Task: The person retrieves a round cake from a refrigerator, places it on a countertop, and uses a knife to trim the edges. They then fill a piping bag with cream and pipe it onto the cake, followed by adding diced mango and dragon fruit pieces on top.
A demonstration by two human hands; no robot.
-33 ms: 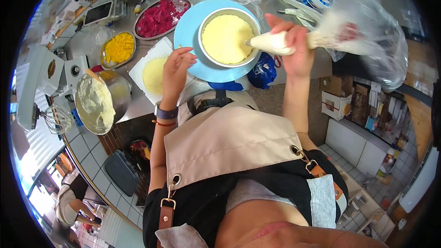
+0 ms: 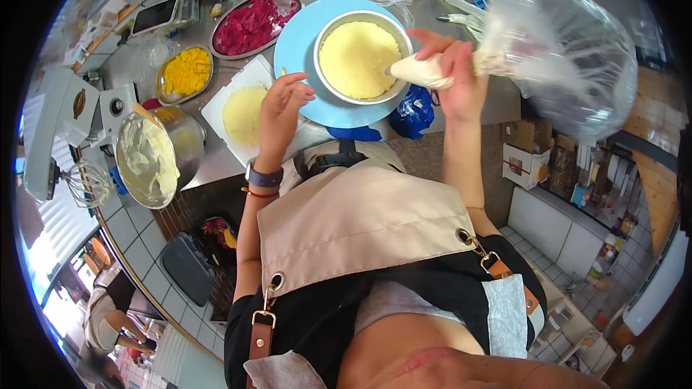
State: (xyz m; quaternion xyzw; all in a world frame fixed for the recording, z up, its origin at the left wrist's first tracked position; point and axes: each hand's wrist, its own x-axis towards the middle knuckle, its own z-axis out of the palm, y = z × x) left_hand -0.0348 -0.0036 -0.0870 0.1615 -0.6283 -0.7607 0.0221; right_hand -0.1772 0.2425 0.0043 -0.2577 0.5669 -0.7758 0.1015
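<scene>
My right hand (image 2: 461, 79) grips a piping bag (image 2: 422, 70) filled with pale cream. Its nozzle points left and sits over the right inner side of a round metal cake tin (image 2: 323, 85). Inside the tin lies a flat yellow cake layer (image 2: 360, 57). The tin rests on a light blue round turntable (image 2: 292, 47). Clear plastic (image 2: 569, 57) from the bag's upper end billows out to the right. By the turntable's lower left edge, my left hand (image 2: 285, 104) hovers with loosely bent fingers and holds nothing.
Left of the turntable are a white board with another yellow cake round (image 2: 244, 115), a dish of yellow pieces (image 2: 186, 72) and an oval tray of deep pink pieces (image 2: 252, 25). A cream-smeared mixing bowl (image 2: 148, 158) stands beside a stand mixer (image 2: 61, 108). Blue crumpled plastic (image 2: 412, 112) lies near the tin.
The clear plastic of the piping bag has swung and spread out differently. My left hand has shifted slightly to the right, and my right hand slightly to the left with the bag.
</scene>
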